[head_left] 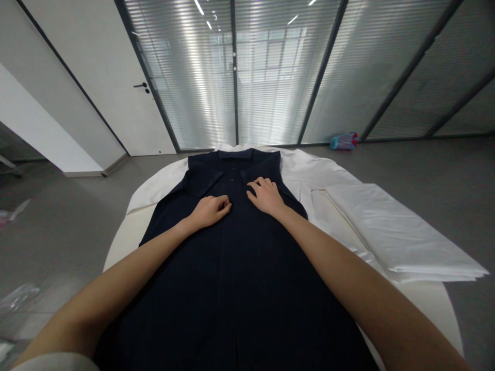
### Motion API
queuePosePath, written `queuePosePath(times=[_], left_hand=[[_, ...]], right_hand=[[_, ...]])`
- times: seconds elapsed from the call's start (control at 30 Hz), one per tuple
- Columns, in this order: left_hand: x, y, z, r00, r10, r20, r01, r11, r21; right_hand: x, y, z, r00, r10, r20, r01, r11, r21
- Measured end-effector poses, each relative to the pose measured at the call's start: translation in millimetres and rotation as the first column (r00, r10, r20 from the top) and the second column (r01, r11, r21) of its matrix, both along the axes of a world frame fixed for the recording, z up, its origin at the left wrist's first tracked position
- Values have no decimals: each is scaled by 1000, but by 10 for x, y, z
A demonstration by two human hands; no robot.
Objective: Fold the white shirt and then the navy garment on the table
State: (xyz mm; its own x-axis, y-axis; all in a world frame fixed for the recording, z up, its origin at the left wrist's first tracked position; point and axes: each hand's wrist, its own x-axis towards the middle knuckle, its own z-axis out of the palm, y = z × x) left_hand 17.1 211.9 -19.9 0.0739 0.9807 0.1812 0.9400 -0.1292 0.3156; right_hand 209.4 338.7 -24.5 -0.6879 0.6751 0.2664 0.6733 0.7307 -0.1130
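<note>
A dark navy garment point(232, 268) with a collar lies spread front up, its placket running down the middle. My left hand point(212, 210) rests on its upper part, left of the placket, with the fingers curled together; whether cloth is pinched in them is hidden. To the right of the placket, my right hand point(266, 195) lies on the cloth below the collar, fingers apart and bent. White cloth point(309, 166) shows behind and beside the navy garment, and a folded white piece point(394, 232) lies at the right.
Beneath the cloths is a pale round-edged table point(433, 299). A blue and pink roll-like item point(343, 141) lies on the floor by the glass wall point(270, 77). A white door point(104, 72) stands at the back left. Clear plastic point(19, 299) lies on the left floor.
</note>
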Motion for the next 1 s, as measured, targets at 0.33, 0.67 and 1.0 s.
queuePosePath(times=[0.33,0.67,1.0], left_hand=[[-10,6,-15,1000,-3,26,3,1000,-12],[-18,9,-55,980,198,21,-197,947,256],[-37,31,-100,985,119,-121,-114,992,50]], right_hand=[[1,2,-5,1000,1,-2,-1,1000,6],[2,2,-3,1000,6,0,-6,1000,1],[1,-1,-3,1000,3,-9,-3,1000,8]])
